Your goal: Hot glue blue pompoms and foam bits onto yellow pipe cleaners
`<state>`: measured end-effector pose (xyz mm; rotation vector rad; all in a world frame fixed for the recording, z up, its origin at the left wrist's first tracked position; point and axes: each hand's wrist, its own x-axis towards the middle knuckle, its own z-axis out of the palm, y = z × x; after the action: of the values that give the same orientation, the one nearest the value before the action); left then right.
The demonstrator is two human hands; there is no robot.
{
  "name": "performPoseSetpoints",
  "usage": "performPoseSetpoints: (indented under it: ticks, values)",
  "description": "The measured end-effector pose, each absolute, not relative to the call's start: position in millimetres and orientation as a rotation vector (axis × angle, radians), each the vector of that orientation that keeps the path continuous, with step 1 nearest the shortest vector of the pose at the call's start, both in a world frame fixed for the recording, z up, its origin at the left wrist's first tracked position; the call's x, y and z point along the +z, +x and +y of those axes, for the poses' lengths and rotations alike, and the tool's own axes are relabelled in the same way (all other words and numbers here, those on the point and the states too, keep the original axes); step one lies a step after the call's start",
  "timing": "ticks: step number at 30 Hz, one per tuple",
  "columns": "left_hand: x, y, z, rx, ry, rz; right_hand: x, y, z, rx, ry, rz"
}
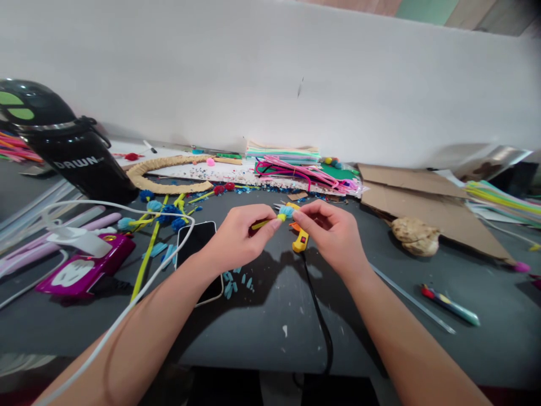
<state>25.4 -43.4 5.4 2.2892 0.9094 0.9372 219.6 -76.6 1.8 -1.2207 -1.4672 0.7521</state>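
Between my hands is a small pipe cleaner flower (285, 212) with light blue petals and a yellow-green stem. My left hand (249, 234) is closed, its thumb and finger pinching the stem just below the petals. At the right side of the petals, the thumb and fingertips of my right hand (327, 231) are pressed together; whether a separate petal is in them is hidden. Beneath the hands lies a yellow glue gun (300, 241) with a black cord running toward the front edge. Cut light blue pieces (230, 283) lie beside a phone (198, 239), partly under my left forearm.
A black bottle (80, 152) stands at the left, near a purple device (88, 270) with a white cable crossing my left arm. Blue and yellow pipe cleaner flowers (169, 217) lie behind the phone. Cardboard (422, 208), a lumpy beige piece (416, 235) and a pen (452, 306) are at the right.
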Motion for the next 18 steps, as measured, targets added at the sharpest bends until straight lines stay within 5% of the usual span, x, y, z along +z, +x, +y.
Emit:
performPoseSetpoints:
  ticks: [18]
  values:
    - [8.8,21.4,-42.9,0.836,2.264,0.899,0.3,227.1,-73.5,0.864,-1.106,-1.403]
